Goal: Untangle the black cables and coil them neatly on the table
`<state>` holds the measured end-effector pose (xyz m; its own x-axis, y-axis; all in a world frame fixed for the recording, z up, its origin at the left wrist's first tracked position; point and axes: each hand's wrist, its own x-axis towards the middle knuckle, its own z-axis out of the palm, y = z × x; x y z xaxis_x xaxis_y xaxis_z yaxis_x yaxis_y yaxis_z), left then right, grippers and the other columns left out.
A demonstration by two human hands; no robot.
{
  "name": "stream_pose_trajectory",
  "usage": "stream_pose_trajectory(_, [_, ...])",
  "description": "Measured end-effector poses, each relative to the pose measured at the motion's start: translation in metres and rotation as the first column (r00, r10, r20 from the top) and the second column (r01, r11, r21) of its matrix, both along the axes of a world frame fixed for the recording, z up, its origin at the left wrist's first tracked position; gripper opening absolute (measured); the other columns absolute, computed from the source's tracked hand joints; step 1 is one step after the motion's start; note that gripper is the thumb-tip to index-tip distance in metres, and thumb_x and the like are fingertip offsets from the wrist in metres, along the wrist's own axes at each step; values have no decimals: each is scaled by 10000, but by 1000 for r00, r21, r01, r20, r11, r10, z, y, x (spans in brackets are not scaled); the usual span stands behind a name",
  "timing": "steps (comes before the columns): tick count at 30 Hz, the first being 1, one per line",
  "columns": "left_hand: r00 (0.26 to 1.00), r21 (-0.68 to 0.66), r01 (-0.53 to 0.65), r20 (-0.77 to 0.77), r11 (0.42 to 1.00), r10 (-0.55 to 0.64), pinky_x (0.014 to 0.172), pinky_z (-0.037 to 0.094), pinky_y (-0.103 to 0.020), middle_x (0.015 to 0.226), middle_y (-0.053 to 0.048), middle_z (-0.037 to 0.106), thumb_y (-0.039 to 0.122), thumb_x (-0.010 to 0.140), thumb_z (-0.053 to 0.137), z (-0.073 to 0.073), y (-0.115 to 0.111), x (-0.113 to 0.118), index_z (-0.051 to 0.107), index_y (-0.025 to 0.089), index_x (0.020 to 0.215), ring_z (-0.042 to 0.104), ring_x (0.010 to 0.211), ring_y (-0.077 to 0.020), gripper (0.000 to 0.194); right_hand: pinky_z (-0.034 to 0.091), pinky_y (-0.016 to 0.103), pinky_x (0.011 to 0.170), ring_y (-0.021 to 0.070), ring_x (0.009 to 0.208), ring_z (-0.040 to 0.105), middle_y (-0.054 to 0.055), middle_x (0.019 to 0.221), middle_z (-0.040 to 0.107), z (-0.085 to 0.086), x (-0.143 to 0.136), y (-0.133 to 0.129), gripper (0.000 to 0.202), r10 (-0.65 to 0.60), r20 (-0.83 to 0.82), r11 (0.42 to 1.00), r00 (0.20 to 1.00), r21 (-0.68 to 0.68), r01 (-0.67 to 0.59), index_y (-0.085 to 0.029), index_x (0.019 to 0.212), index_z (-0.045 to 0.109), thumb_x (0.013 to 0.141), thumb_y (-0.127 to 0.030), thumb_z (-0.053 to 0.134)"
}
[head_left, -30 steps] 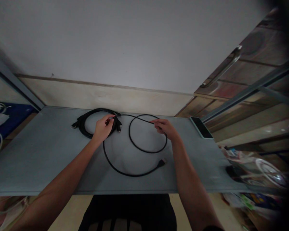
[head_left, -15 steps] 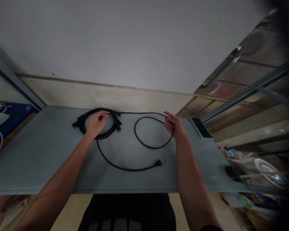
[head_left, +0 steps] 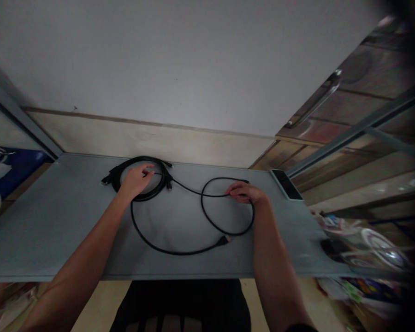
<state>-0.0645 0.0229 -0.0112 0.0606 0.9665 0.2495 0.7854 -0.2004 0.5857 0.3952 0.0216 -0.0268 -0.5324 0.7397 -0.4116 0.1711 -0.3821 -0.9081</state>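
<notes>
At eleven o'clock, over the coil (head_left: 116, 179), my left hand (head_left: 135, 180) pinched the black cable (head_left: 187, 187); at one, my right hand (head_left: 246, 192) pinched it too, seemingly to control its springy loop.

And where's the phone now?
In the head view, the phone lies near the back edge of the grey table, to the right of the right hand.
</notes>
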Motion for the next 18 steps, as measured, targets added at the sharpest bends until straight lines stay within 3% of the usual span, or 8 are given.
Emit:
stream_pose_trajectory(3, [997, -25, 58, -47, 998, -59, 783, 507, -333, 944, -76, 759, 419, 886, 577, 0, -1, 0, 748, 211, 1085, 687, 822, -237, 335, 169, 199, 341, 40, 374, 245, -80, 507, 434, 2, -4, 3, 335, -182, -85, 975, 980, 115, 191, -140, 1052, 719, 750, -281, 752])
stream_pose_trajectory(7, [999, -12, 18, -40, 1000, -18, 783, 502, -340, 951, -87, 762, 417, 917, 515, 4, -2, 0, 764, 201, 1021, 683, 848, -250, 346, 321, 224, 407, 54, 466, 324, 22, 890, 673, 8, -8, 9, 452, -438, -360, 785, 824, 293, 546, -237, 1183, 671, 732, -240, 707])
stream_pose_trajectory(9, [999, 24, -50, -6, 998, 50, 768, 495, -333, 942, -85, 758, 406, 922, 495, 7, 0, -3, 754, 193, 1010, 675, 841, -243, 347, 345, 234, 417, 59, 478, 323, 41, 1021, 682, 9, -7, 12, 454, -486, -431, 702, 761, 326, 633, -257, 1188, 662, 735, -257, 675])
stream_pose_trajectory(11, [995, 54, -93, 28, 994, 92, 759, 489, -320, 948, -79, 754, 405, 929, 476, 9, 1, -6, 741, 196, 994, 667, 848, -234, 344, 328, 231, 395, 59, 467, 309, 41, 988, 679, 8, -6, 14, 414, -534, -423, 657, 732, 337, 674, -247, 1151, 672, 737, -270, 674])
stream_pose_trajectory(14, [995, 60, -98, 10, 993, 98, 756, 485, -318, 921, -81, 745, 392, 935, 453, 9, 2, -8, 728, 193, 979, 662, 829, -227, 343, 247, 206, 348, 38, 424, 274, 6, 777, 635, 4, -6, 13, 343, -576, -294, 699, 762, 307, 646, -205, 1052, 696, 714, -249, 729])
stream_pose_trajectory(16, [996, 54, -88, -26, 995, 90, 769, 487, -329, 898, -90, 739, 391, 928, 462, 8, 2, -8, 728, 183, 977, 663, 816, -233, 341, 180, 195, 326, 24, 388, 250, -20, 666, 587, 2, -5, 11, 346, -512, -159, 808, 844, 246, 536, -172, 1048, 702, 712, -244, 747])
stream_pose_trajectory(18, [995, 52, -84, -50, 995, 86, 792, 493, -340, 903, -93, 739, 410, 910, 503, 8, 2, -10, 727, 181, 1016, 667, 818, -240, 337, 131, 192, 316, 20, 358, 230, -42, 581, 541, 0, -2, 8, 370, -350, -31, 925, 936, 150, 350, -136, 1070, 702, 723, -260, 743])
